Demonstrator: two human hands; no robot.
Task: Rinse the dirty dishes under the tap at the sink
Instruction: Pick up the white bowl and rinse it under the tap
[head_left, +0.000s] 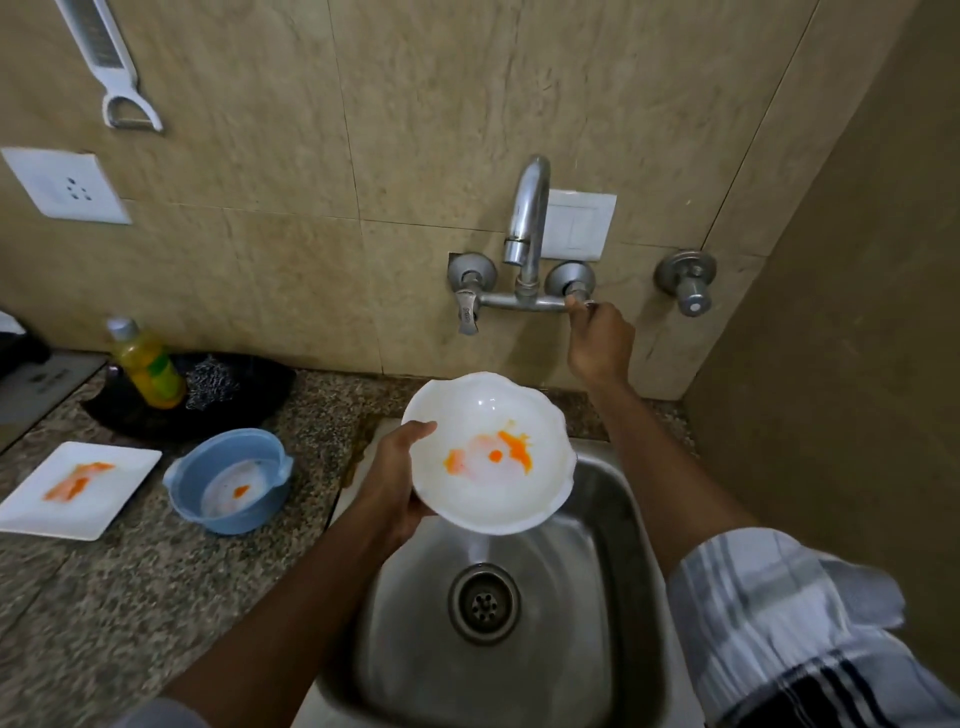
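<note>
White scalloped bowl (488, 452), orange-smeared, gripped by left hand (397, 475) over steel sink (613, 519); right hand (600, 345) pinches the tap (527, 244) handle, fingertips hidden.

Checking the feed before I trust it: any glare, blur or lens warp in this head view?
Head view: wide-angle warp bends the wall tiles and counter edges; dim, warm light; mild glare on the steel sink and white bowl; the sleeve at bottom right is blurred; the orange stains stay readable.
</note>
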